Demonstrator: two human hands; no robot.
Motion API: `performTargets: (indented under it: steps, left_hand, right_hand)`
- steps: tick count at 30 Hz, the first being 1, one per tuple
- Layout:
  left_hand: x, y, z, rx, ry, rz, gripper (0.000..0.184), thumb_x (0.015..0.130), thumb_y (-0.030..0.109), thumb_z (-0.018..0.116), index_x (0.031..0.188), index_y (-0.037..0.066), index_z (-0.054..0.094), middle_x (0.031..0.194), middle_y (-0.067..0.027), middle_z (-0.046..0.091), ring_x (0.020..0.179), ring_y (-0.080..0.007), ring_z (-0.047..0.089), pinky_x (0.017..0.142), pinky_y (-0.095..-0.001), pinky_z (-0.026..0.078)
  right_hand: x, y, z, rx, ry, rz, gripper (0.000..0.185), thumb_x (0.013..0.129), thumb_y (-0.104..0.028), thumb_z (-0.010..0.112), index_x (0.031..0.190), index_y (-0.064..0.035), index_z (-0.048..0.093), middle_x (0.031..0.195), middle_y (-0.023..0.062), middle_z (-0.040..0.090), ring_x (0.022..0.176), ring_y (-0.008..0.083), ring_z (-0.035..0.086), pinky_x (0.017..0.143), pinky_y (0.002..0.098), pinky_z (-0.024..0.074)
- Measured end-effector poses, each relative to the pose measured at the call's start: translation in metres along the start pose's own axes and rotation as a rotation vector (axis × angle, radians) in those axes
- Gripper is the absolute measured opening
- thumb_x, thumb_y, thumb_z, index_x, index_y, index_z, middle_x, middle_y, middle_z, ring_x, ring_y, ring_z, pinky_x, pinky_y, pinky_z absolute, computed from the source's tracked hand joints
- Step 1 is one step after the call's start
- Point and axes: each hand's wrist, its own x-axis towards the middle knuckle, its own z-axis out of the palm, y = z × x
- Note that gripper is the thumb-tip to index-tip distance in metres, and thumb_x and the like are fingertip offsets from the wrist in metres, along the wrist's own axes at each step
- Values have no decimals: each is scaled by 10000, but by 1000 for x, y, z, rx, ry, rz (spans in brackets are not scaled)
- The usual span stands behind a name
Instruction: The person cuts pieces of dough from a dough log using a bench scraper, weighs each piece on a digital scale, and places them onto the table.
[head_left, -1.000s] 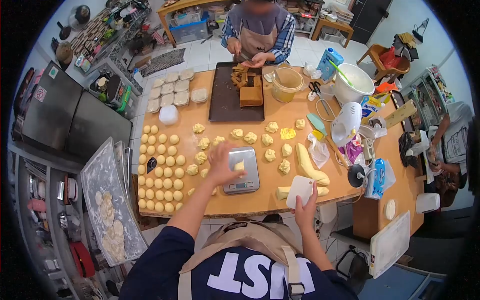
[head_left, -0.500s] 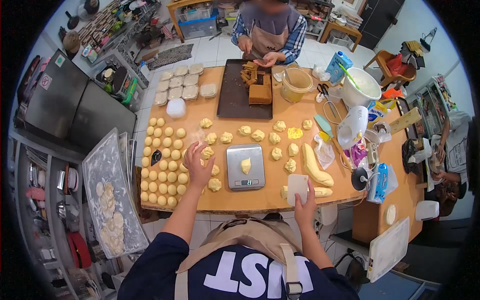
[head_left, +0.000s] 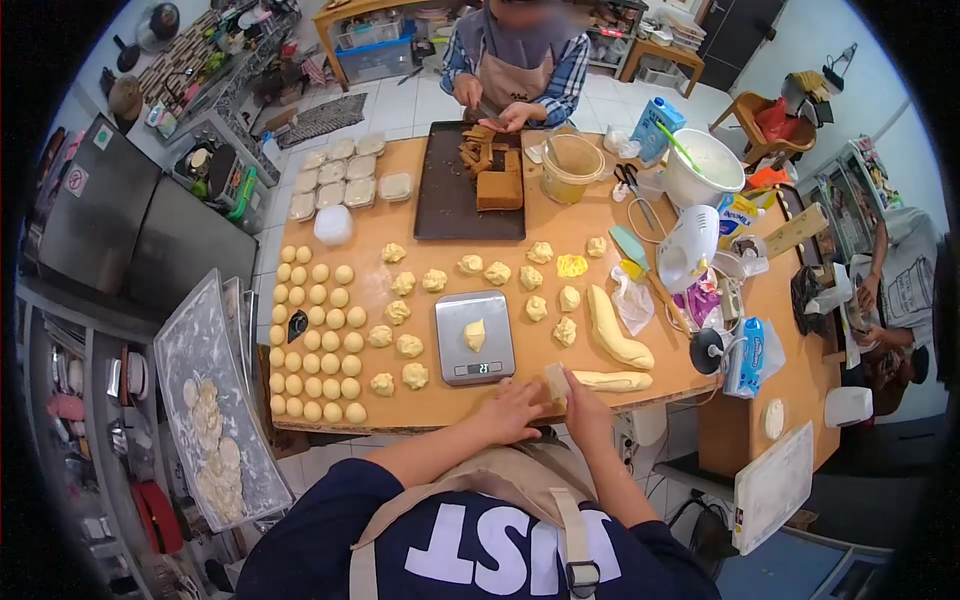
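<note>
My right hand [head_left: 590,412] grips a pale dough scraper [head_left: 555,384], held on edge at the left end of a dough strip [head_left: 612,381] by the table's front edge. Just left of it, my left hand [head_left: 508,410] lies low over the table edge with its fingers spread; nothing shows in it. A small dough piece [head_left: 474,335] rests on the kitchen scale [head_left: 450,357], beyond my left hand. Behind the strip is a thick dough roll [head_left: 612,332]. Rough dough lumps [head_left: 410,346] sit on both sides of the scale.
Rows of smooth dough balls [head_left: 312,340] fill the table's left side. A dark tray [head_left: 450,205] with brown cake, a tub [head_left: 571,185], a mixing bowl [head_left: 703,170] and a hand mixer [head_left: 688,248] stand further back. A person [head_left: 515,70] works across the table.
My left hand has moved from the dough lumps left of the scale to the front edge, beside the scraper. My right hand has shifted left and turned the scraper on edge.
</note>
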Motion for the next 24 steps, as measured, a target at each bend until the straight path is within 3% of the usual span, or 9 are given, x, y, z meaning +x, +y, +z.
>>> performTargets:
  steps: [5,8,12,14,15,18,22,24]
  left_hand:
    - [6,10,11,18,-57,-58,651,788,462,683,1309,108,519,1386,-164,402,1318,-310,339,1070,-551,236]
    - [5,9,15,-50,9,-34,530,809,411,672,1202,64,590,1373,-192,431,1269,-335,426,1031,-522,328]
    - [0,-13,26,-304,250,-18,346,818,274,693,1081,60,623,1221,-156,571,1120,-317,547,942,-438,416]
    - [-4,-18,8,-375,425,-10,245,813,208,704,1003,65,645,1112,-133,640,1034,-308,593,889,-408,449]
    - [-5,-22,6,-316,536,-64,145,825,175,697,931,79,670,1021,-104,675,971,-301,612,849,-409,462]
    - [-12,-51,-13,-314,673,-297,139,783,147,719,887,76,660,1002,-67,671,939,-270,616,825,-387,462]
    - [-12,-69,-32,-319,768,-289,188,767,151,740,917,78,655,1006,-73,665,939,-279,612,813,-385,468]
    - [-9,-63,-37,-257,775,-254,221,759,160,750,939,76,651,997,-81,660,934,-291,607,813,-391,469]
  right_hand:
    - [5,-4,19,22,35,43,642,839,-52,581,1439,-196,402,921,146,634,760,339,632,663,433,517]
    - [6,-3,21,188,47,165,661,839,-36,578,1450,-195,380,1041,158,630,817,333,643,662,408,531]
    - [3,10,50,549,240,116,689,825,2,594,1450,-153,348,1250,178,567,986,299,636,774,372,543]
    - [7,-13,22,939,73,388,686,821,22,596,1442,-132,349,1281,173,533,1043,275,606,820,363,538]
    - [11,-22,12,1132,-15,529,684,819,32,597,1438,-121,350,1297,171,516,1072,263,591,843,358,535]
    - [23,-17,10,1174,148,452,687,825,40,600,1441,-119,343,1276,169,514,1106,248,562,834,336,541]
    - [40,-27,-5,1208,128,464,692,860,25,582,1462,-145,285,1217,140,544,929,179,623,479,268,557]
    - [47,-30,3,1102,167,369,663,844,29,592,1440,-101,333,1282,179,519,1030,245,594,704,311,546]
